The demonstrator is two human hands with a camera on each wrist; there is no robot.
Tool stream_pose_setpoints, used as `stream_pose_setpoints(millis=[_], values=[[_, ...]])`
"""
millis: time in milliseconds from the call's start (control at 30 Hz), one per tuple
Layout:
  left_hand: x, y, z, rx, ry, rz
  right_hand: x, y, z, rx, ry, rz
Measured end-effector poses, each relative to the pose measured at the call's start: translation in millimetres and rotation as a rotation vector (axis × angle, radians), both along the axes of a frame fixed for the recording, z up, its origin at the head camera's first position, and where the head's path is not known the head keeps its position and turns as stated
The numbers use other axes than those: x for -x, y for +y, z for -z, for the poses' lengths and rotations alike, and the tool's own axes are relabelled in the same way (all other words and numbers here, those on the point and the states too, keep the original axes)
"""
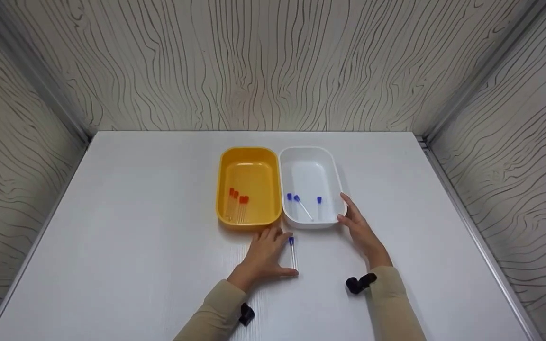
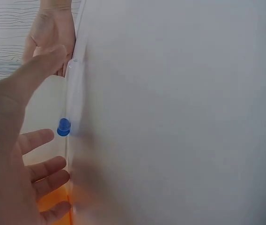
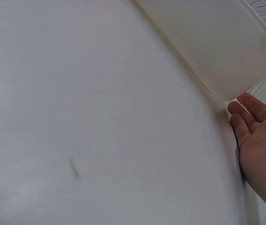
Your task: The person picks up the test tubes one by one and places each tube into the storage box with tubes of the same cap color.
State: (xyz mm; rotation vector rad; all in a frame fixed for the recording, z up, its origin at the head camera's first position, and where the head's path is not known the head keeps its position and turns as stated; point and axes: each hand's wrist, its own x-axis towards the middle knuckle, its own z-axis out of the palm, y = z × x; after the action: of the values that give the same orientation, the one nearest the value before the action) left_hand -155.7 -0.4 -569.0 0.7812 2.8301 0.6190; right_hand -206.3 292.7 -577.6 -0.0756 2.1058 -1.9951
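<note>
A thin clear tube with a blue cap lies on the table in front of the trays. My left hand is spread beside it, thumb near its bottom end and index finger near the cap. In the left wrist view the tube shows between the thumb and the extended fingers. My right hand grips the near right corner of the white tray, thumb over the rim. In the right wrist view its other fingers sit low by the tray's corner. Three blue-capped tubes lie in that tray.
A yellow tray stands against the white tray's left side, with several red-capped tubes in its near part. Both trays stand on a white table. Patterned panels enclose the table at the back and sides.
</note>
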Motion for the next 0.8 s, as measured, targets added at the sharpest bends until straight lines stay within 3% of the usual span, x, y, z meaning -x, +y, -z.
stream_pose_setpoints(millis=[433, 800], values=[[2.2, 6.0, -0.3, 0.015, -0.032, -0.008, 0.8, -1.6, -2.8, -0.058, -0.032, 0.02], [1.1, 6.6, -1.4, 0.056, 0.013, -0.002, 0.0, 0.0, 0.3, 0.014, 0.012, -0.003]])
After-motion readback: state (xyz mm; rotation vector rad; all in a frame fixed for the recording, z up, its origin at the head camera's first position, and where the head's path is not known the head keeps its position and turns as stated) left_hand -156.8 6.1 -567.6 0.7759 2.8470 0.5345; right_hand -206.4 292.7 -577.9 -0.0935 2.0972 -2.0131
